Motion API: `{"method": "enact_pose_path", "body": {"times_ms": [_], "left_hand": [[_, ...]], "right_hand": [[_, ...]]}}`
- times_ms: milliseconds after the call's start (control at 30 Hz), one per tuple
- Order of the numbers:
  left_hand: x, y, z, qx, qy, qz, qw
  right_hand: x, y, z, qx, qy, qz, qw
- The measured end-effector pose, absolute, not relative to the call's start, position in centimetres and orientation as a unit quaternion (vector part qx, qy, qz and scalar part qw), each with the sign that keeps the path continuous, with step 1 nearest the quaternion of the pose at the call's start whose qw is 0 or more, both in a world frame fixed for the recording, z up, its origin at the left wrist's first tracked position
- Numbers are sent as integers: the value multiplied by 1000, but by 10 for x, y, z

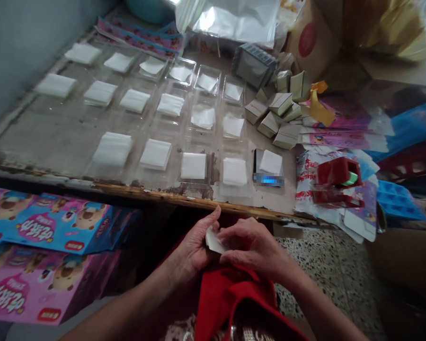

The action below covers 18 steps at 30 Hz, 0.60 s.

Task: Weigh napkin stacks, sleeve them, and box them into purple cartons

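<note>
Just in front of the table edge, my left hand [199,241] is closed round a small white paper stack [215,241]. My right hand [250,244] pinches the near right side of that paper with thumb and fingers. How many sheets are in it I cannot tell. Beyond my hands, rows of clear plastic trays [213,179] lie on the table, with white paper squares [193,166] in them. More white paper [270,162] rests on a dark flat object with a lit blue patch, close to the table's front edge.
Small banded bundles [280,103] are piled at the right, near a grey plastic box [254,65]. A red tape dispenser [337,177] stands on printed packaging at the right front. Blue and pink printed boxes [53,220] sit below the table's left edge. A blue compartment tray [399,199] is far right.
</note>
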State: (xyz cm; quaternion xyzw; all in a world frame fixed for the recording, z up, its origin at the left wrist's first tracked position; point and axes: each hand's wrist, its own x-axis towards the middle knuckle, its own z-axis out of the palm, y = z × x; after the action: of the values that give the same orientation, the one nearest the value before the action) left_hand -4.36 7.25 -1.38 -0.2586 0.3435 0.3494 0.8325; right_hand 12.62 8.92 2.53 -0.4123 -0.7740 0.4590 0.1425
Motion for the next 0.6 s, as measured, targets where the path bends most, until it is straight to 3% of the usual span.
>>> {"method": "enact_pose_path", "body": {"times_ms": [267, 600], "left_hand": [[-40, 68, -19, -255, 357, 332, 835], [-45, 66, -22, -275, 359, 336, 826]], "right_hand": [[120, 85, 28, -360, -800, 460, 138], [123, 88, 12, -371, -673, 621, 152]]}}
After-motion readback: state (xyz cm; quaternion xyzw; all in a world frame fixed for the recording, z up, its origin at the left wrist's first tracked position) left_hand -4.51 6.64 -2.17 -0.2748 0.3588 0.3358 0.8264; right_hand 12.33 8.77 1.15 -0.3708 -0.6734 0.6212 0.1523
